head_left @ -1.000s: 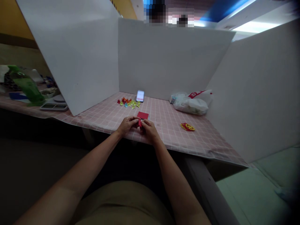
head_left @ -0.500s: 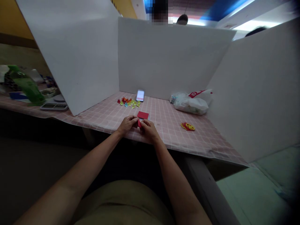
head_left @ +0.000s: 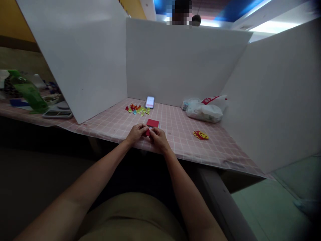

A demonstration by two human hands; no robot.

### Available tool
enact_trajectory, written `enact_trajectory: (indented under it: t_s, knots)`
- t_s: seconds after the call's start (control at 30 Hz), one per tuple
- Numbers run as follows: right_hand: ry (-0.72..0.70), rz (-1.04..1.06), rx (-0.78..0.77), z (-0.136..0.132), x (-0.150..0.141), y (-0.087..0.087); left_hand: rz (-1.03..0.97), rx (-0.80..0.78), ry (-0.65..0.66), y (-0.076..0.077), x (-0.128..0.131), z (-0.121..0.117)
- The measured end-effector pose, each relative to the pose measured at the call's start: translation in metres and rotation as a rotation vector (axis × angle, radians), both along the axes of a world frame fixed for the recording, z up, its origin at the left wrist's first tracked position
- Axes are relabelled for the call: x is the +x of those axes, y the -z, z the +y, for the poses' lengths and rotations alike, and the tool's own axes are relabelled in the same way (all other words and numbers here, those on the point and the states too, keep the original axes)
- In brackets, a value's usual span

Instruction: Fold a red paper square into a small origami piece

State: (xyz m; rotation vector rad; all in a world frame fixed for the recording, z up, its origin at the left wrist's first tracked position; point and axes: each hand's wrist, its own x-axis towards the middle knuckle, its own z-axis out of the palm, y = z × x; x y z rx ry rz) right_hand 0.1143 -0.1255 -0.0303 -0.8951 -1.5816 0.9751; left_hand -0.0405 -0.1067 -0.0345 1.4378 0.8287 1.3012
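Between my two hands is a small folded piece of red paper [head_left: 147, 133], partly hidden by the fingers. My left hand [head_left: 137, 133] pinches its left side, and my right hand [head_left: 158, 138] grips it from the right. Just beyond the fingertips lies a stack of red paper squares [head_left: 152, 123] on the table. Farther back on the left is a cluster of small folded paper shapes [head_left: 142, 111] in yellow, orange, red and blue.
A phone [head_left: 150, 102] stands near the back panel [head_left: 185, 63]. To the right are a white plastic bag [head_left: 204, 112] and yellow and red cut-out discs [head_left: 201, 135]. Beyond the left panel [head_left: 85, 60] sit a green bottle [head_left: 30, 93] and a scale [head_left: 57, 113]. Pink checked cloth covers the table [head_left: 175, 144].
The red paper has turned between my fingers and looks shorter and broader now. Both hands stay in nearly the same place. Behind the back panel, a person's head has shifted right.
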Motion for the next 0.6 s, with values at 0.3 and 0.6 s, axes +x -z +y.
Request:
enact_trajectory:
  t_s: [0.3,0.6]
  knots:
    - [0.05,0.021,0.001,0.0011,0.0013,0.0018,0.045,-0.003,0.026,0.0034,-0.0001,0.0037]
    - [0.066,0.069,-0.039,0.0003,0.0028,0.0024,0.155,0.023,0.211,-0.0026,-0.0012,0.0006]
